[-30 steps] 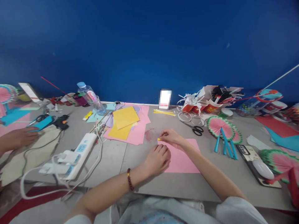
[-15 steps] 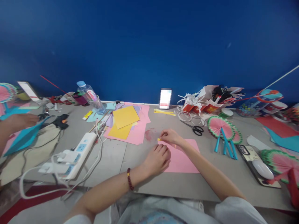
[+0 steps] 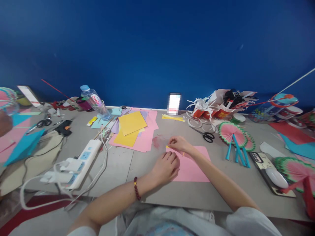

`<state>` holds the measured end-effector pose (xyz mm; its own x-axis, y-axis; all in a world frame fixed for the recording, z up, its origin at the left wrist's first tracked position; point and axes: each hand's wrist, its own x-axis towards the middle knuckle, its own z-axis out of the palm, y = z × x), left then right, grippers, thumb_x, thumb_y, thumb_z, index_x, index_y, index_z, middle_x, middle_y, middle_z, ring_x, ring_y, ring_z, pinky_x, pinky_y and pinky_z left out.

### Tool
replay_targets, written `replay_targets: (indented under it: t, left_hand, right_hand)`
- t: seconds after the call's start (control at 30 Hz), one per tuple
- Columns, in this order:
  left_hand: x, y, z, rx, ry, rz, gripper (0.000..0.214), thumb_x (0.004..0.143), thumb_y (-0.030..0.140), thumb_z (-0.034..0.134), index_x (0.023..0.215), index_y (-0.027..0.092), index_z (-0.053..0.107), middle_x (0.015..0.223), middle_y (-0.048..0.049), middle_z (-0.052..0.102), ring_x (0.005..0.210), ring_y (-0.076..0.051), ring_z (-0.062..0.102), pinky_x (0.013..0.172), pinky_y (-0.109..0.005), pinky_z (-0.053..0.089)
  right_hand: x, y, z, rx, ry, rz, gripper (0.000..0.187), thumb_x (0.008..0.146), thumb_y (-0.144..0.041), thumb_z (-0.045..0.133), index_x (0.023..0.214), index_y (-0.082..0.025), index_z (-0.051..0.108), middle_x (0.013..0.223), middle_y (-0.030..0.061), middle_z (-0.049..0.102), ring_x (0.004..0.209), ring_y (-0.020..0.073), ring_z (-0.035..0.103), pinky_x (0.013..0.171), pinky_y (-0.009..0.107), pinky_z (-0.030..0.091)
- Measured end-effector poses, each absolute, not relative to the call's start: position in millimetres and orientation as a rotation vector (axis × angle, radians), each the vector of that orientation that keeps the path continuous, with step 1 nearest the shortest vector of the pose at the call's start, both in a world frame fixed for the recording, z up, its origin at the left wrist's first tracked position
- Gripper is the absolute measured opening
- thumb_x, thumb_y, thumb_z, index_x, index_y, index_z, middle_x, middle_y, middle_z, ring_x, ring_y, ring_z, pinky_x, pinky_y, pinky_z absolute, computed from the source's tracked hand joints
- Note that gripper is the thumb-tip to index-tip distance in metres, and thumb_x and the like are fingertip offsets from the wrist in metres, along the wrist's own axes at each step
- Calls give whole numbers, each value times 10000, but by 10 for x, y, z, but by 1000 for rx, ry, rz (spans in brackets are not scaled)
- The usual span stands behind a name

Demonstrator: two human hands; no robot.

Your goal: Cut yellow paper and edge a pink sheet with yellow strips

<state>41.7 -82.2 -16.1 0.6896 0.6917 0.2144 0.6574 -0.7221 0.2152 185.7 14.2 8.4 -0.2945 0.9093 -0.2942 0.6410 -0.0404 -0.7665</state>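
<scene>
A pink paper sheet [image 3: 190, 168] lies flat on the grey table [image 3: 197, 196] in front of me. My right hand [image 3: 179, 144] rests on its far left corner, fingers pinched together on a small yellow paper strip [image 3: 168, 147]. My left hand [image 3: 166, 167] is curled at the sheet's left edge, knuckles up, fingers tucked under; what they hold, if anything, is hidden. A dark bead bracelet [image 3: 137, 189] circles my left wrist.
A stack of yellow and pink sheets [image 3: 134, 131], black scissors [image 3: 206, 135], paper fans with blue sticks [image 3: 233, 137], a phone [image 3: 265, 167], a power strip with cables [image 3: 81, 159], a water bottle [image 3: 95, 102] and a glue gun [image 3: 64, 127] lie around. Another person's hand [image 3: 5, 123] shows at far left.
My hands have barely moved. The other person's hand at far left lifted a blue sheet off the table and drew back toward the left edge, uncovering a pair of scissors.
</scene>
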Motion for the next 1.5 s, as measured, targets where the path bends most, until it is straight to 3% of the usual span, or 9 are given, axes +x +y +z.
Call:
replay_targets:
  t: [0.37,0.67,0.9,1.23,1.5]
  left_hand:
    - [373,-797,-152,2679,1210,509,261,879,288,487,1101,152,505,1115,-132,562,1067,-280,507,877,-427,449]
    - [328,-763,-180,2706,1483,505,476,861,381,518,1232,87,475,1254,-196,546,1174,-345,478,973,-489,371]
    - [340,-775,-157,2743,1496,381,493,874,392,493,1232,54,492,1264,-206,554,1193,-346,471,990,-474,353]
    - [339,-768,-131,2696,1476,404,466,863,381,503,1213,73,496,1274,-209,545,1185,-323,478,998,-460,346]
    - [333,-763,-169,2709,1489,380,544,871,395,470,1295,54,448,1313,-204,523,1210,-328,456,1013,-456,329]
  right_hand:
    - [1867,154,5,-1611,-1886,1328,27,658,-182,632,675,-162,639,567,-13,634,513,111,527,476,209,359]
    - [1854,156,-8,-1605,-1842,1356,23,652,-180,641,664,-163,631,588,-6,646,549,120,552,495,209,380]
    - [1907,159,81,-1581,-1911,1365,57,651,-215,662,668,-164,642,605,-3,644,569,119,560,510,207,401]
    - [2286,228,124,-1552,-1889,1496,148,719,-305,625,782,-171,614,493,-43,569,397,86,476,386,198,325]
    - [2472,164,62,-1579,-1857,1490,166,677,-298,645,772,-169,600,513,-37,575,455,99,489,409,199,357]
